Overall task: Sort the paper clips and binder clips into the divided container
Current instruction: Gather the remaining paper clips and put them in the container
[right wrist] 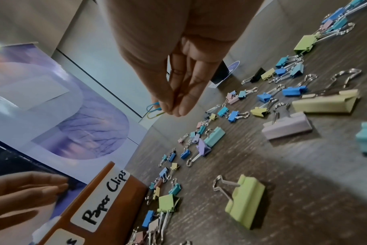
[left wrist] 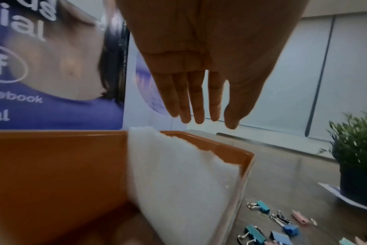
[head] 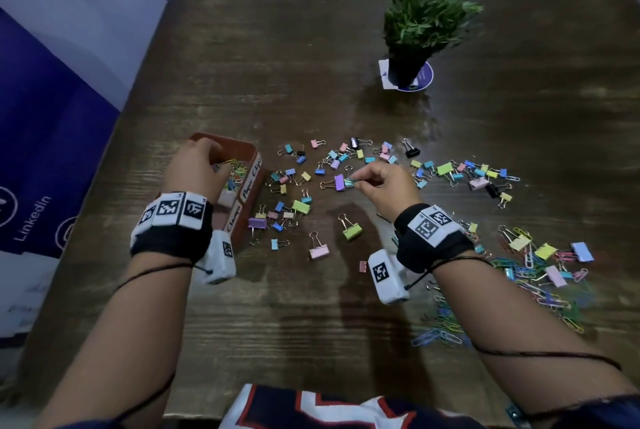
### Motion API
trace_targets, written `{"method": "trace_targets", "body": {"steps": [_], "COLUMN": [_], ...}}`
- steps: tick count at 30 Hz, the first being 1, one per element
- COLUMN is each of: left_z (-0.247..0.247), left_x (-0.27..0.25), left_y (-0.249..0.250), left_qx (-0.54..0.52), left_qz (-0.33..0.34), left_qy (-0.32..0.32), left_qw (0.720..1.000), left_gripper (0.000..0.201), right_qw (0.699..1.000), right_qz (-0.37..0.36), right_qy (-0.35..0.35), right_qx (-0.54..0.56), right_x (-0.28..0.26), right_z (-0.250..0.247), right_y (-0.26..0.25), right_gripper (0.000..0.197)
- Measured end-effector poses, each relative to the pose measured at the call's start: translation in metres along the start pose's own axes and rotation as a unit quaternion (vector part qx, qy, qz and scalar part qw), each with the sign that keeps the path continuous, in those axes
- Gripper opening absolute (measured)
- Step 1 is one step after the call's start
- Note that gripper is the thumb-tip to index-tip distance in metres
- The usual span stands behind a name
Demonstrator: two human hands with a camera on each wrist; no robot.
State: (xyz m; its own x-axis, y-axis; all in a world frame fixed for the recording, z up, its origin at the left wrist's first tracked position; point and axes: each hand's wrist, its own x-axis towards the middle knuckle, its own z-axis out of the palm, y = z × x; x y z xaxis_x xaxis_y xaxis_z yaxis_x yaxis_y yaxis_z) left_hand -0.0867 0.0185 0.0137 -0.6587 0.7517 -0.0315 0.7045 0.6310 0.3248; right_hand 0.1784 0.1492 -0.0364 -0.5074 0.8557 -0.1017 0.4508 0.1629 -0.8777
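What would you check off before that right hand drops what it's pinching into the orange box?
1. Right hand pinches paper clips, blue and yellow-green: ok.
2. Hand over the container: not ok, it is above the scattered binder clips.
3. Compartment labelled "Paper Clips" identified: ok.
4. That compartment already holds paper clips: ok.
5. Left hand out of the drop path: not ok, it is over the box.
6. White divider seated: cannot tell.

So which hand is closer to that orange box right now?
Left. The left hand hovers over the orange box, fingers straight. The right hand is off to its right over the scattered binder clips, pinching paper clips.
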Motion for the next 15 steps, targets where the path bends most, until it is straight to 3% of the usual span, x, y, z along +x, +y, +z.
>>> {"method": "trace_targets", "body": {"steps": [7, 15], "left_z": [0.011, 0.038], "left_x": [-0.040, -0.051], "left_y": [-0.064, -0.087], "left_qx": [0.015, -0.031], "left_qz": [-0.047, 0.003], "left_qy": [0.046, 0.092], "left_qw": [0.998, 0.995], "left_gripper": [0.054, 0.064], "right_qw": [0.997, 0.986], "right_qz": [0.018, -0.137], "right_qy": [-0.041, -0.017], "right_qx": [-0.067, -0.093], "right_x": [0.003, 0.018], "right_z": [0.037, 0.107], "right_y": [-0.011, -0.073], "right_gripper": [0.017, 0.016]}}
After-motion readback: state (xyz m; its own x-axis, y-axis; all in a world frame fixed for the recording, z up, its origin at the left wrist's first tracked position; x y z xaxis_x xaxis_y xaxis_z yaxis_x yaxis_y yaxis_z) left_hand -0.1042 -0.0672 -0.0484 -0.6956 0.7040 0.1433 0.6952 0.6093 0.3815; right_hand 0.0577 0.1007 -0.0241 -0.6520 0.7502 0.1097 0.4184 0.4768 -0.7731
